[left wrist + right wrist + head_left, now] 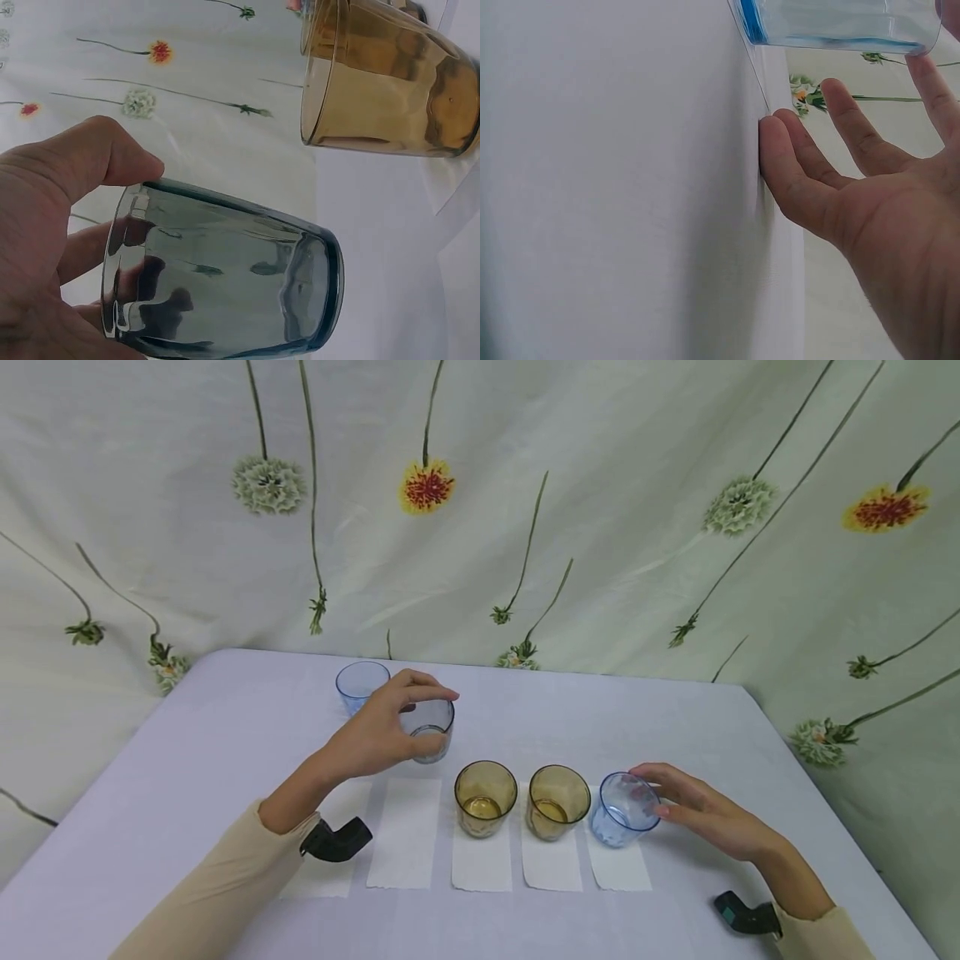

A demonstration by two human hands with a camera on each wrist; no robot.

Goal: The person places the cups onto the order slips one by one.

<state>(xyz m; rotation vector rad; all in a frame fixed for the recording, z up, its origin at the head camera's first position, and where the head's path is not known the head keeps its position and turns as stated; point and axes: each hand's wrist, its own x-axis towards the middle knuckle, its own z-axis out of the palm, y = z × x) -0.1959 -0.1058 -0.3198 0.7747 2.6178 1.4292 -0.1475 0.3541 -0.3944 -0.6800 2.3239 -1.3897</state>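
Observation:
My left hand [386,727] grips a grey-tinted glass [232,274] near its rim, thumb on one side and fingers on the other. The glass is upright behind the paper strips. Just behind that hand stands a light blue glass [352,681], partly hidden by it. At the right end of the row, my right hand [705,810] touches the rim of another blue glass [847,22], fingers spread and fairly straight. Two amber glasses, the left amber glass [483,797] and the right amber glass [557,802], stand between the hands on strips.
Several white paper strips lie in a row on the white-covered table [187,793], among them a bare strip [405,835] left of the amber glasses. A flower-printed cloth [600,435] hangs behind the table. Black devices sit at both wrists.

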